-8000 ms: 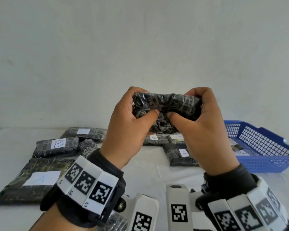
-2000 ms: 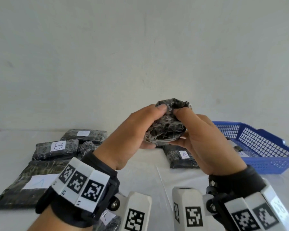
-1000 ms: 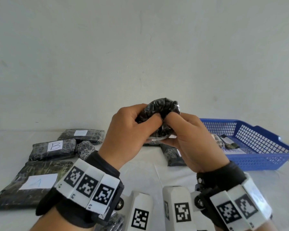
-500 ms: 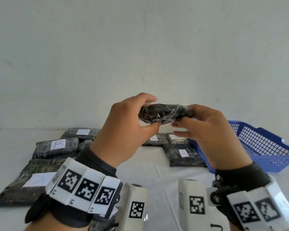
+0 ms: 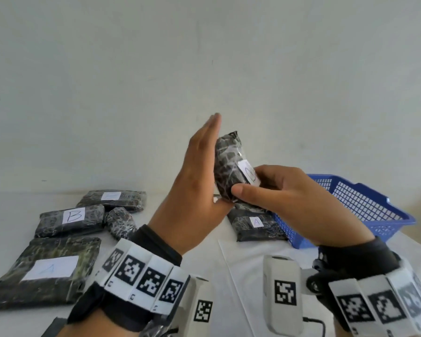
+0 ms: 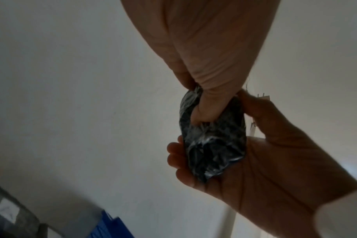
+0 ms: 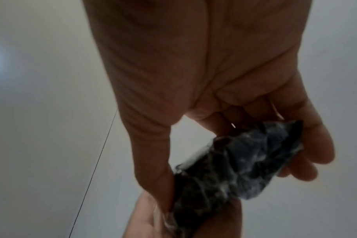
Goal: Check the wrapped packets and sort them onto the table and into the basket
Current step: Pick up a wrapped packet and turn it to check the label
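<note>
A small packet [image 5: 226, 166] of dark stuff in clear wrap stands upright in the air before me, its white label [image 5: 249, 176] turned to the right. My right hand [image 5: 267, 173] grips its lower end between thumb and curled fingers. My left hand [image 5: 199, 166] lies flat against the packet's left side with straight fingers pointing up and the thumb under its bottom edge. The left wrist view shows the packet [image 6: 212, 145] lying in my right hand [image 6: 275, 169]. The right wrist view shows the packet [image 7: 234, 169] across my right fingers [image 7: 308, 145]. The blue basket [image 5: 365, 203] stands at the right.
Wrapped packets lie on the white table [image 5: 241, 263]: one marked A [image 5: 255, 224] beside the basket, one marked B [image 5: 71, 220], a large flat one [image 5: 46, 271] at front left, one at the back [image 5: 112, 198], and a small roll [image 5: 120, 221].
The packet was lying level between both hands; now it stands on end with its label showing. My left hand has let go and flattened against it.
</note>
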`<state>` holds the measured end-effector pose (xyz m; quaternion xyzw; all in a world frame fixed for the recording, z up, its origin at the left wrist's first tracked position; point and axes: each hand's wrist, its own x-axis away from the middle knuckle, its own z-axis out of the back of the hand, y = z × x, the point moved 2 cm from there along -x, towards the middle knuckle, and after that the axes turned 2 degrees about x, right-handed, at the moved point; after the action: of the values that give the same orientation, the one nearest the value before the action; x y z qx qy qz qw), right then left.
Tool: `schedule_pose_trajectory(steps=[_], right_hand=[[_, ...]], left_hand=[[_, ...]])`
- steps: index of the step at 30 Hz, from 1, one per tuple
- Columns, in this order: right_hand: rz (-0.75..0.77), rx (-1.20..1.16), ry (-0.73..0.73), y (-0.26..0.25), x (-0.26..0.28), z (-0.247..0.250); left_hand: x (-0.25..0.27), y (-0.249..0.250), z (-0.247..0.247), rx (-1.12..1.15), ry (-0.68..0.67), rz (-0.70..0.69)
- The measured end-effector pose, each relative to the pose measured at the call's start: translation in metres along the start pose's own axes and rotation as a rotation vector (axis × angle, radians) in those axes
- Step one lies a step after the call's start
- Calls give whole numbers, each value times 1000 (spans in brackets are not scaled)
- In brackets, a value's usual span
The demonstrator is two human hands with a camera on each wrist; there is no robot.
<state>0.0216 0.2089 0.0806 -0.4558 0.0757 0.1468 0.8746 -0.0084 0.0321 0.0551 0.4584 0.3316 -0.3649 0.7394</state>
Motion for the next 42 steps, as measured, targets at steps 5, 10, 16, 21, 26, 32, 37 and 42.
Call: schedule_pose_trajectory(steps=[5,10,16,21,26,32,37,42], right_hand=[[-170,-62,90,15,-2,25],[-268,-248,121,25,-3,56],[-260,-114,176,58,-8,130],[-267,-121,131,88,-16,185],[-541,290,212,160,-38,237],[-803,314,346,249,-55,275],[-847,537,327,273,-74,283],[-841,1059,168,320,-110,297]], left_hand=[[6,4,-15,222,-92,281],[2,30,-52,511,-176,459],[-46,28,-95,553,-248,614],[-89,10,-137,591,-378,687],[-111,-22,-183,276,-502,666],[-104,-56,-228,-415,-957,372],[-95,-86,-251,-622,-1097,309],[-94,-87,-252,-603,-1142,328]])
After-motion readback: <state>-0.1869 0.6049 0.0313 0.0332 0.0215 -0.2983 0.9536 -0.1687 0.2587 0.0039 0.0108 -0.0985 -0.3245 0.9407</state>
